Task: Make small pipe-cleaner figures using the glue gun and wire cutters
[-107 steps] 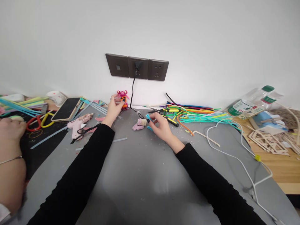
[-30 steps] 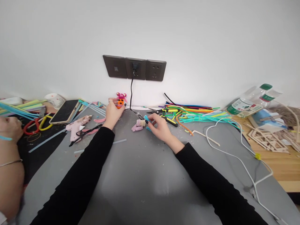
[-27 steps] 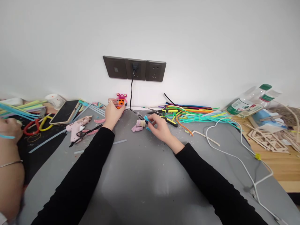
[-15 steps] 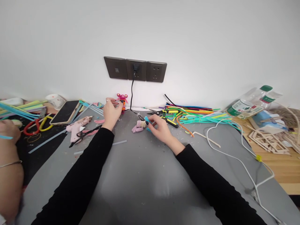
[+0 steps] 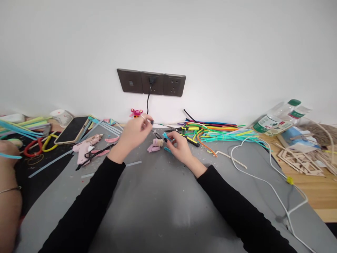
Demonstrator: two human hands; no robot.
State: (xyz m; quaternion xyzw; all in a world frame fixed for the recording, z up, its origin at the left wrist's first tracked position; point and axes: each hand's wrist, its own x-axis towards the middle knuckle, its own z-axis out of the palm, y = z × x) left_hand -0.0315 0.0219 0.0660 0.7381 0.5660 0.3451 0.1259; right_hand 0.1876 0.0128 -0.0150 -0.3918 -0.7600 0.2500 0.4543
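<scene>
My left hand (image 5: 133,133) hovers over the grey mat (image 5: 158,203), slightly blurred, fingers stretched to the right and holding nothing. A small pink and orange pipe-cleaner figure (image 5: 136,112) stands by the wall just behind it, apart from the hand. My right hand (image 5: 180,146) rests on the mat and pinches a short blue pipe-cleaner piece (image 5: 165,136). A pink and cream coiled piece (image 5: 155,144) lies on the mat between the two hands.
A pile of coloured pipe cleaners (image 5: 221,130) and yellow-black pliers (image 5: 188,136) lie to the right. To the left are a pink glue gun (image 5: 84,147), black scissors (image 5: 92,155) and a phone (image 5: 70,124). A white cable (image 5: 263,179) crosses the right. Another person's arm (image 5: 9,200) is at far left.
My left hand has let go of the pink figure and swung right toward the middle of the mat. The figure stays by the wall. My right hand has barely moved.
</scene>
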